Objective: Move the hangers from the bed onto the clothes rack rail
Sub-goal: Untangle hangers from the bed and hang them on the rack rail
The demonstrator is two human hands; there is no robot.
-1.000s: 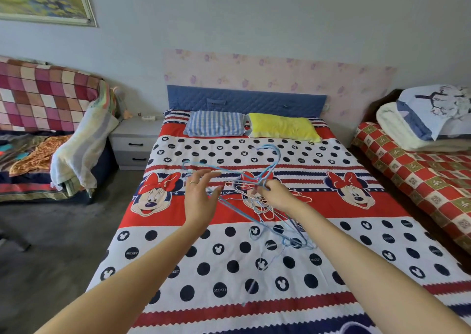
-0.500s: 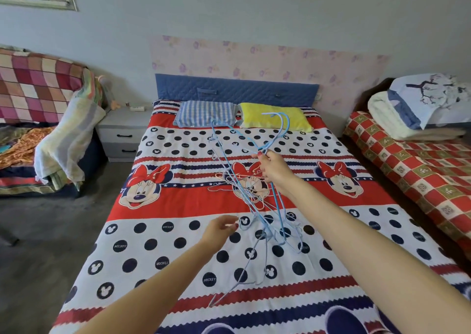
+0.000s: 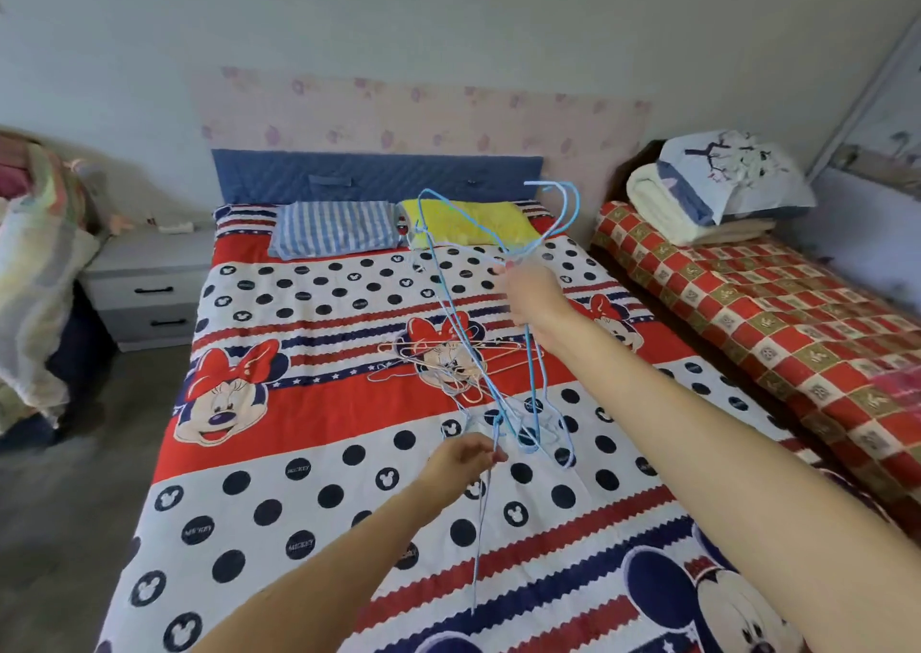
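Right hand (image 3: 532,294), raised over the middle of the bed (image 3: 309,458) with its cartoon-mouse printed red, white and navy quilt: fingers closed around the necks of a bunch of thin light-blue wire hangers (image 3: 466,333), whose hooks rise above the fist in front of the yellow pillow (image 3: 468,221) and whose long bodies trail down to the quilt. Left hand (image 3: 461,458), lower and nearer: fingertips pinch a strand at the bottom of the same blue tangle, from which one strand hangs on toward the foot of the bed. Pale pink wire hangers (image 3: 438,353) lie loose on the quilt beneath the blue ones. Blue-and-white striped pillow (image 3: 336,229) lies beside the yellow one; grey two-drawer nightstand (image 3: 149,284) stands left of the bed.
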